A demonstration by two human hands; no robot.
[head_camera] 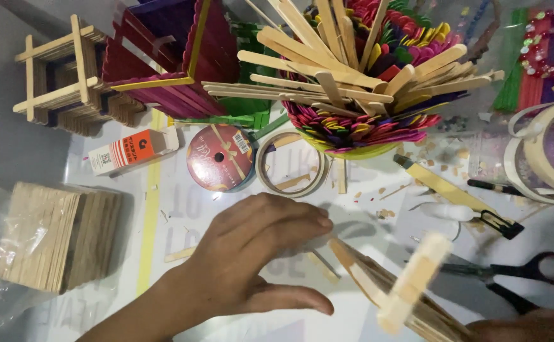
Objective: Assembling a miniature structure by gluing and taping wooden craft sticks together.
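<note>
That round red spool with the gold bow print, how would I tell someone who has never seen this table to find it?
Start at the big bowl of coloured craft sticks at the top centre. Just left of its base lies the round red ribbon spool, flat on the white table, above the left hand. The empty tape ring beside it is pale and hollow; the spool is solid red with a dark centre hole.

The pale bare-wood stick frame (384, 285) was plain tan, like the wrapped stack of flat wooden sticks (55, 234) near the desk's left edge. The round ribbon spool (220, 157) was dark red with a gold bow pattern. The small cardboard glue box (134, 151) was orange and white. The scissors' looped handles (543, 269) were red and black. The craft-stick bundle in the pot (365, 69) mixed pink, purple, yellow and green. The white desk (182, 209) carried a yellow stripe.
</note>
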